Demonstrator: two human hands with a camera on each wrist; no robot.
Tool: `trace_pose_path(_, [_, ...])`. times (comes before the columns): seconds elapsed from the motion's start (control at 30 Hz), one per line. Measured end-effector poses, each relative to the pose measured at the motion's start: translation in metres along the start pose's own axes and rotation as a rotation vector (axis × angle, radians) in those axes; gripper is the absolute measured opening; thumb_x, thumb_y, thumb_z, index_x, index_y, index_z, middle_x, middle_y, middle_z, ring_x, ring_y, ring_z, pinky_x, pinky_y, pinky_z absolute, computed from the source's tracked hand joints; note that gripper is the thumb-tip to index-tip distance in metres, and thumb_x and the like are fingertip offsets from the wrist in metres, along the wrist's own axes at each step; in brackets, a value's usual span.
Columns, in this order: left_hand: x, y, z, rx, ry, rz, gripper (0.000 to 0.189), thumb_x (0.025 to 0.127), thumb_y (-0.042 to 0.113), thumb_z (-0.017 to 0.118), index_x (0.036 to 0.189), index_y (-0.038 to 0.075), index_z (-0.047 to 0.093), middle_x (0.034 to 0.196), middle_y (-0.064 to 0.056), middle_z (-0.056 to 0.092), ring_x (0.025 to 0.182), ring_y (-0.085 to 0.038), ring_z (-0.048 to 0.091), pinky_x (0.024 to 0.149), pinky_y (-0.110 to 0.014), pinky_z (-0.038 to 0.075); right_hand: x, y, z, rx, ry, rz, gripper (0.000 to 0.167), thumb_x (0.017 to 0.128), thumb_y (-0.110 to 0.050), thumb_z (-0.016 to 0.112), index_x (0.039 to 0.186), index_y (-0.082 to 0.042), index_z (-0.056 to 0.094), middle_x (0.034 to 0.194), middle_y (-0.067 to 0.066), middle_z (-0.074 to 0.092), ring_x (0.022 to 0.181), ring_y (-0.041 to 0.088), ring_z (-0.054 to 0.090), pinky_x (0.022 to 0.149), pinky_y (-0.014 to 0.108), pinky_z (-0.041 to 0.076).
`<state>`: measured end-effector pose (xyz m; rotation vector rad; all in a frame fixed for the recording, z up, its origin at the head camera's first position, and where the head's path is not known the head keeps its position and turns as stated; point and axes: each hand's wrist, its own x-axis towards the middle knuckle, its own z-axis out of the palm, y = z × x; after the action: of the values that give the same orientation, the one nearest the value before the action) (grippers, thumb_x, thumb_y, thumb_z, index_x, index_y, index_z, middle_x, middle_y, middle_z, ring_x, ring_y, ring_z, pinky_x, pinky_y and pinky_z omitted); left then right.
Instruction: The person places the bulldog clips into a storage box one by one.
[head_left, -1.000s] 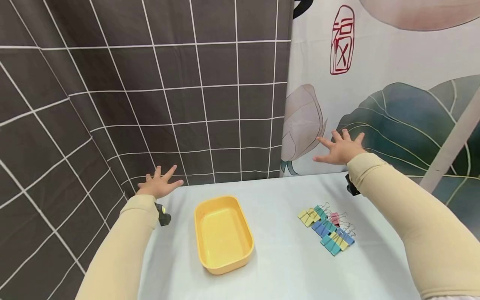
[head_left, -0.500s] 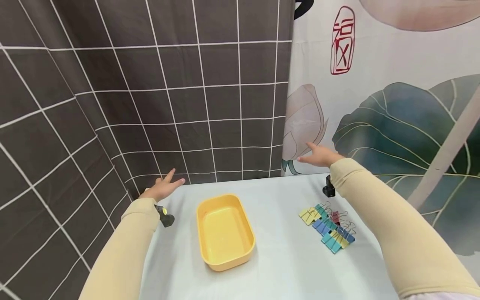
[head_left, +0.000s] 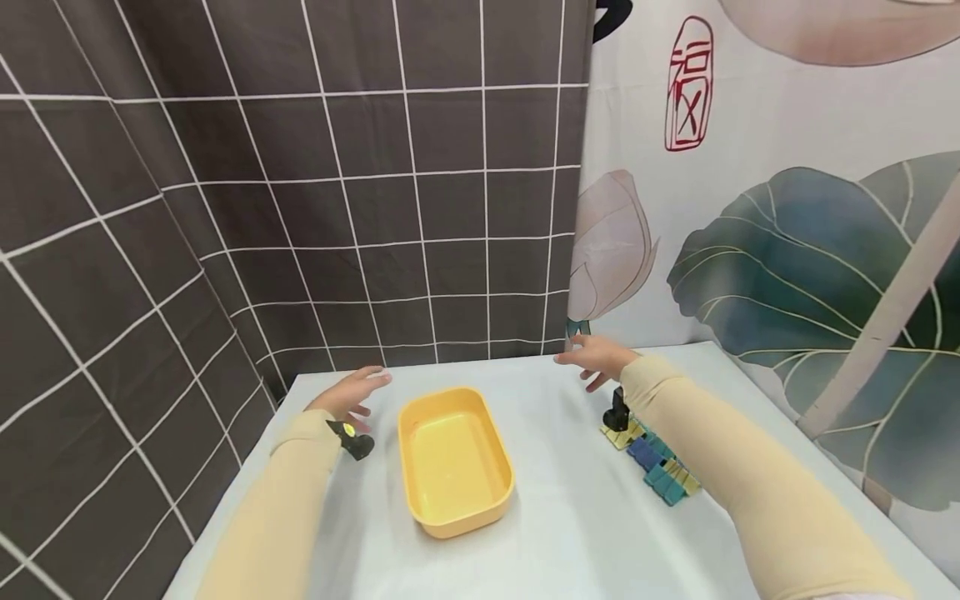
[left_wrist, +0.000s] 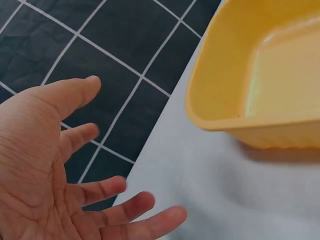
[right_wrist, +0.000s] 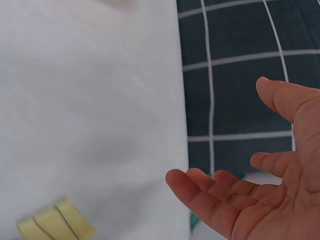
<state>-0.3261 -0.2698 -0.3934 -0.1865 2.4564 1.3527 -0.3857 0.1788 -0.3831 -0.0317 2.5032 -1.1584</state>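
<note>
A yellow rectangular tray [head_left: 457,527] stands on the white table, its inside bare. My left hand [head_left: 351,395] hovers just left of its far end, fingers relaxed and holding nothing; in the left wrist view the same hand [left_wrist: 55,165] has its palm and spread fingers beside the tray's corner [left_wrist: 210,117]. Over the table's far side, my right hand [head_left: 600,358] hangs with loose fingers and nothing in them. Coloured binder clips [head_left: 651,457] lie in a cluster below it, partly hidden by the right sleeve and wrist camera. The right wrist view shows yellow clips [right_wrist: 55,220] near the relaxed hand [right_wrist: 250,195].
A dark cloth [head_left: 360,208] with white grid lines hangs behind and left of the table [head_left: 555,517]. To the right hangs a white cloth with a lotus leaf print [head_left: 795,275]. A black camera [head_left: 617,412] sits on the right wrist.
Both hands have come down toward the table. The right hand has moved left and now its sleeve covers part of the clips; the left hand has drifted right, nearer the tray.
</note>
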Motion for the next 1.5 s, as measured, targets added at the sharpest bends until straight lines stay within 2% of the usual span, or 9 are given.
trace_pose_path(0.13, [0.001, -0.003, 0.009, -0.017, -0.018, -0.005, 0.068, 0.102, 0.044, 0.055, 0.155, 0.008, 0.032, 0.150, -0.036, 0.034, 0.124, -0.053, 0.051, 0.087, -0.053, 0.060, 0.000, 0.000, 0.020, 0.048, -0.034, 0.006, 0.085, 0.098, -0.038, 0.064, 0.160, -0.001, 0.018, 0.157, 0.028, 0.032, 0.118, 0.043, 0.058, 0.074, 0.041, 0.063])
trace_pose_path(0.23, [0.001, -0.006, 0.016, -0.059, -0.026, -0.031, 0.060, 0.101, 0.038, 0.058, 0.149, 0.006, 0.042, 0.142, -0.033, 0.042, 0.118, -0.048, 0.055, 0.093, -0.053, 0.057, -0.001, 0.002, 0.035, 0.081, -0.087, 0.006, 0.081, 0.099, -0.035, 0.064, 0.158, 0.000, 0.022, 0.152, 0.031, 0.037, 0.116, 0.043, 0.060, 0.075, 0.041, 0.063])
trace_pose_path(0.37, [-0.001, -0.009, 0.024, -0.053, -0.044, -0.046, 0.052, 0.101, 0.033, 0.059, 0.143, 0.004, 0.049, 0.134, -0.029, 0.050, 0.109, -0.041, 0.061, 0.093, -0.049, 0.057, -0.003, 0.002, 0.058, 0.123, -0.152, -0.004, 0.077, 0.098, -0.032, 0.065, 0.156, 0.002, 0.028, 0.144, 0.033, 0.044, 0.111, 0.042, 0.063, 0.075, 0.042, 0.063])
trace_pose_path(0.5, [0.000, -0.014, 0.031, -0.012, -0.083, -0.032, 0.049, 0.102, 0.030, 0.058, 0.141, 0.002, 0.052, 0.130, -0.025, 0.057, 0.100, -0.034, 0.066, 0.087, -0.041, 0.059, -0.012, 0.002, 0.085, 0.159, -0.222, -0.024, 0.073, 0.095, -0.028, 0.068, 0.152, 0.004, 0.034, 0.133, 0.030, 0.053, 0.101, 0.037, 0.066, 0.073, 0.043, 0.064])
trace_pose_path(0.67, [0.004, -0.020, 0.036, -0.075, -0.139, -0.038, 0.043, 0.103, 0.018, 0.056, 0.142, -0.001, 0.050, 0.123, -0.023, 0.060, 0.094, -0.028, 0.065, 0.078, -0.034, 0.062, -0.024, 0.002, 0.113, 0.224, -0.313, -0.044, 0.065, 0.093, -0.023, 0.071, 0.145, 0.004, 0.043, 0.120, 0.024, 0.059, 0.092, 0.034, 0.067, 0.071, 0.043, 0.064])
trace_pose_path(0.93, [0.007, -0.026, 0.041, -0.185, -0.120, -0.084, 0.043, 0.103, 0.003, 0.053, 0.145, -0.004, 0.045, 0.118, -0.025, 0.063, 0.090, -0.027, 0.069, 0.074, -0.032, 0.063, -0.035, 0.001, 0.139, 0.336, -0.363, -0.047, 0.045, 0.092, -0.010, 0.070, 0.131, 0.000, 0.051, 0.104, 0.017, 0.064, 0.082, 0.028, 0.069, 0.067, 0.038, 0.064])
trace_pose_path(1.03, [0.010, -0.030, 0.043, -0.239, -0.118, -0.078, 0.044, 0.103, 0.002, 0.053, 0.146, -0.003, 0.044, 0.112, -0.023, 0.064, 0.085, -0.024, 0.069, 0.074, -0.033, 0.064, -0.037, 0.005, 0.147, 0.374, -0.356, -0.089, 0.044, 0.092, -0.005, 0.066, 0.132, 0.000, 0.051, 0.096, 0.015, 0.067, 0.075, 0.022, 0.066, 0.064, 0.034, 0.063])
trace_pose_path(1.23, [0.012, -0.037, 0.046, -0.360, -0.122, -0.032, 0.046, 0.103, 0.003, 0.052, 0.148, -0.004, 0.042, 0.108, -0.018, 0.065, 0.082, -0.020, 0.066, 0.074, -0.034, 0.064, -0.043, 0.018, 0.164, 0.509, -0.259, -0.169, 0.052, 0.087, -0.003, 0.060, 0.138, 0.003, 0.048, 0.093, 0.013, 0.064, 0.066, 0.017, 0.060, 0.052, 0.025, 0.056])
trace_pose_path(1.5, [0.010, -0.029, 0.058, -0.510, -0.019, -0.017, 0.044, 0.102, 0.004, 0.057, 0.144, -0.006, 0.050, 0.113, -0.019, 0.068, 0.084, -0.022, 0.070, 0.081, -0.037, 0.063, -0.044, 0.030, 0.175, 0.653, -0.164, -0.242, 0.056, 0.083, 0.000, 0.057, 0.138, 0.005, 0.047, 0.090, 0.009, 0.058, 0.059, 0.012, 0.054, 0.045, 0.021, 0.052])
